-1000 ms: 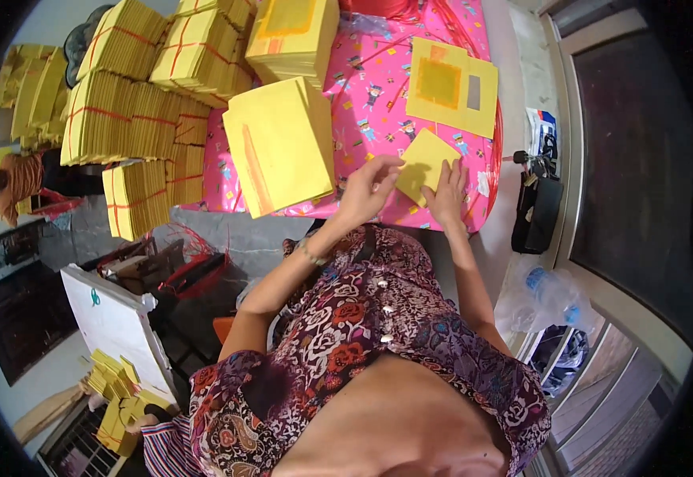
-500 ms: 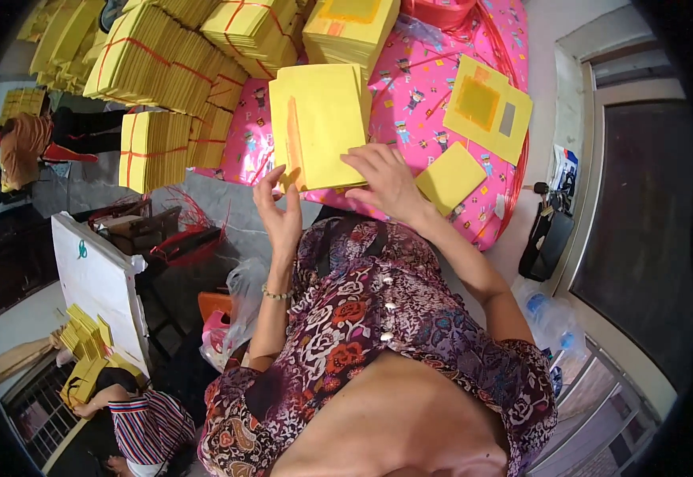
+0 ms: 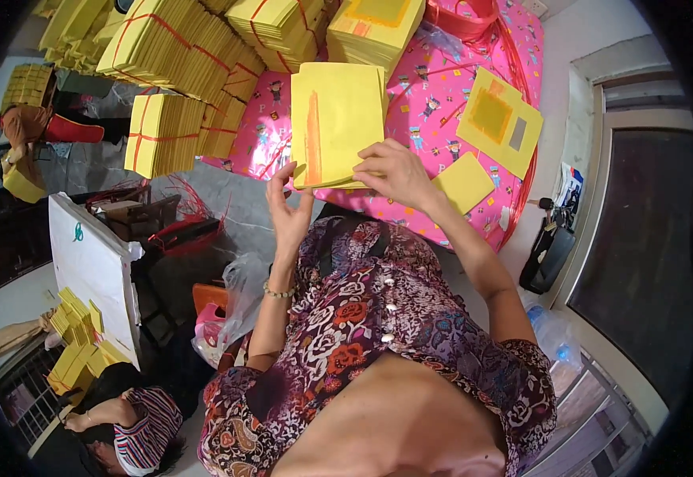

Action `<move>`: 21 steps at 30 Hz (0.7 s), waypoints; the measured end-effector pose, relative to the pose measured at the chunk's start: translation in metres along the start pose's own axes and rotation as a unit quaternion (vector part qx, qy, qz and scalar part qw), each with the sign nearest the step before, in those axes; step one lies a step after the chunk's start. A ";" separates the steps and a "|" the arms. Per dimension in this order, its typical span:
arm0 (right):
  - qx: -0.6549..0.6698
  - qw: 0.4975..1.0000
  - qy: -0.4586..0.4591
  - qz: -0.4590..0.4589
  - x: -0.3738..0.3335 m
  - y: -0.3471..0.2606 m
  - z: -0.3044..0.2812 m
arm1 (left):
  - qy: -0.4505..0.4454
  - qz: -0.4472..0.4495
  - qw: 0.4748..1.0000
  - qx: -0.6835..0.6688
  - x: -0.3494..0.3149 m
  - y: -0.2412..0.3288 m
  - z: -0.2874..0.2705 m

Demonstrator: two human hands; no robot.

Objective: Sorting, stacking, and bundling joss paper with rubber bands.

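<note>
Hands (image 3: 400,175) now at rectangular paper stack (image 3: 348,119)

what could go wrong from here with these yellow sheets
The yellow stack shows no tie and sits close to the near edge of the pink cloth, so sheets could slide off. The small yellow card lies beside the right wrist and might get brushed out of place.

Purple, red, white floral blouse (image 3: 346,322); pale buttons (image 3: 391,308); bracelet (image 3: 278,293) on left wrist, apparently beaded.
</note>
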State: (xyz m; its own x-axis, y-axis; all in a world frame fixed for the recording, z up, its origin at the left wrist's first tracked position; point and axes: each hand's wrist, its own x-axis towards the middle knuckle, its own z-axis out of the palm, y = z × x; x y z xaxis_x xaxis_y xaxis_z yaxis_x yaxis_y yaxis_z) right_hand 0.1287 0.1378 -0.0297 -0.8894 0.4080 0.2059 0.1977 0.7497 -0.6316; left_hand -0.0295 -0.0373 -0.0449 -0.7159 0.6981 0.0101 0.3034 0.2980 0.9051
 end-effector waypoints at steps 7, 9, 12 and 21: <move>0.138 0.985 -0.014 0.101 0.001 0.015 0.003 | 0.006 0.036 0.998 0.055 0.005 0.010 0.002; 0.152 0.981 -0.026 0.117 0.001 0.015 0.002 | -0.002 0.018 1.000 -0.016 0.007 0.008 0.004; 0.147 0.982 -0.023 0.115 0.001 0.015 0.002 | -0.001 0.011 0.999 -0.033 0.007 0.004 0.005; 0.153 0.981 -0.015 0.120 0.000 0.017 0.005 | 0.000 -0.003 0.995 -0.104 0.006 -0.001 0.010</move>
State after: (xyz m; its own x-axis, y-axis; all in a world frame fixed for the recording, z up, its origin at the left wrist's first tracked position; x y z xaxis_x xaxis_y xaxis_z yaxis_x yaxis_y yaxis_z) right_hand 0.1298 0.1482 -0.0436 -0.8451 0.5346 0.0036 0.2744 0.4396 -0.8552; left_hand -0.0277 -0.0267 -0.0497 -0.7171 0.6969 0.0037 0.1623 0.1618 0.9734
